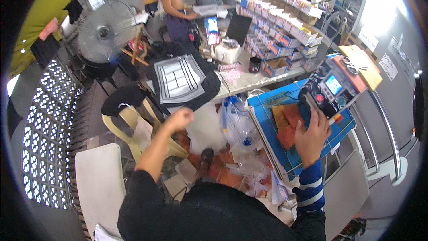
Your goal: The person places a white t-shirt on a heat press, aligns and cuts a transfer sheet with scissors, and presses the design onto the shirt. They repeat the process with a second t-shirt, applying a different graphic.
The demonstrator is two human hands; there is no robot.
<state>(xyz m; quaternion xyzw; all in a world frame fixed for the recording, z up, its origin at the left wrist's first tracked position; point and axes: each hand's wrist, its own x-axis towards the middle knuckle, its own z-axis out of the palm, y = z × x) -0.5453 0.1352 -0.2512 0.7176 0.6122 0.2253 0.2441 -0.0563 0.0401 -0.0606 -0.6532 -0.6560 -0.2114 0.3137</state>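
Observation:
My left hand [182,118] is raised over the floor between a cream plastic chair and the white plastic bags. Its fingers are curled closed, slightly blurred, and no object shows in them. On the right, my right hand [313,137] reaches up with fingers stretched and thumb apart, its fingertips at the lower edge of a machine's control box [327,89] with a lit display. Beneath that hand lie orange and brown pads [287,122] on a blue platen-like surface [267,102] crossed by thin wires. Scissors [349,65] rest on top of the box.
Dark sheets with grey printed panels [180,78] cover the table's near left end. Small boxes [278,31] are stacked at its right, near a black mug [254,64]. A cream chair [133,125] and a fan [104,31] stand left. Plastic bags and scraps litter the floor. Another person stands behind.

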